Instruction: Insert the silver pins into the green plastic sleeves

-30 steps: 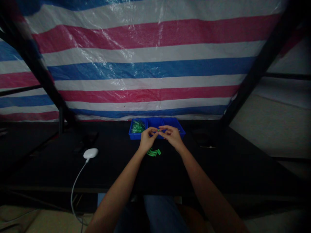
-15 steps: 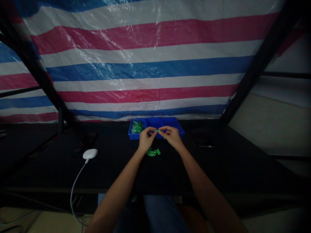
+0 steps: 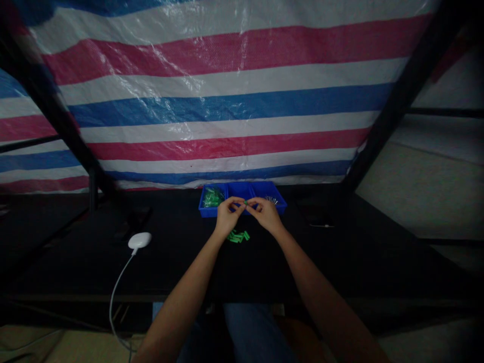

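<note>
Fingertips meet in front of the blue tray, where my left hand and my right hand both pinch a small green plastic plug. Only a bit of the plug shows between the fingers. On the black table below the hands lies a loose pile of several similar green plugs, partly covered by my left hand and wrist. In the tray's left compartment is a clear bag with green pieces. Small silvery metal pieces, perhaps screws, lie in the right compartment.
A white rounded device with a white cable sits to the left on the black table. A dark flat object lies at the right. Behind the table hangs a striped plastic sheet between dark frame posts.
Both hands stay together at the tray, with the fingertips now closer and less of the green plug showing. My right hand has shifted slightly left, exposing more metal pieces.
</note>
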A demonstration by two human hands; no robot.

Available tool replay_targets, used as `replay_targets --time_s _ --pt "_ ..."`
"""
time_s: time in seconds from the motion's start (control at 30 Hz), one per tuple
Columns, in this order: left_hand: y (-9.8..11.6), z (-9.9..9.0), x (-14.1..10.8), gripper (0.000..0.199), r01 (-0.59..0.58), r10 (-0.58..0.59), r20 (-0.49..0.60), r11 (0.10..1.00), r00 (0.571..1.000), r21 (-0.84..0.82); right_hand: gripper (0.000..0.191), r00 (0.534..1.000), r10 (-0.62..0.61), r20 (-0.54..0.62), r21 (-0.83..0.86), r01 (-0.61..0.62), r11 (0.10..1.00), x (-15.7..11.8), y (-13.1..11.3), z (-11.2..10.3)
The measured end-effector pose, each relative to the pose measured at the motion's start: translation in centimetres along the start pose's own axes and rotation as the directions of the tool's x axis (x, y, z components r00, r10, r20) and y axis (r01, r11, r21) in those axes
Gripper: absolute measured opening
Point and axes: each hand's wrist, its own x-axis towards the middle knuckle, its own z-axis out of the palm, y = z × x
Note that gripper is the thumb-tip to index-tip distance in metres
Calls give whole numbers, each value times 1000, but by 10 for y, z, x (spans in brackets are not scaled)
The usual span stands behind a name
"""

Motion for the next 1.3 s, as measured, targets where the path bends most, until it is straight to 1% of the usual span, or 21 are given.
replay_targets --time_s 0.3,0.53,0.7,0.8,1.03,1.2,1.3 --pt "-1 1 -3 14 -23 23 10 998 1000 50 22 1000 0 -9 -54 -1 999 -2 -2 -1" --pt "3 0 -5 19 -75 74 12 985 997 155 19 1000 5 -4 -97 -5 995 -3 -9 -2" --pt "7 -1 -7 17 -114 113 19 965 993 237 17 1000 -13 13 -114 14 993 -4 -11 -2" --pt "8 -3 -6 18 -105 105 11 964 994 246 18 1000 0 15 -61 1 998 -3 -9 -1" --pt "8 -4 -5 19 -86 85 12 966 996 246 26 999 49 11 133 -50 990 0 -7 -6" --pt "9 -4 -7 18 -120 109 54 936 993 330 30 997 71 19 258 -74 963 0 -9 -9" --pt "9 -3 -9 19 -149 121 97 911 988 385 31 996 81 23 297 -85 951 0 -13 -9"
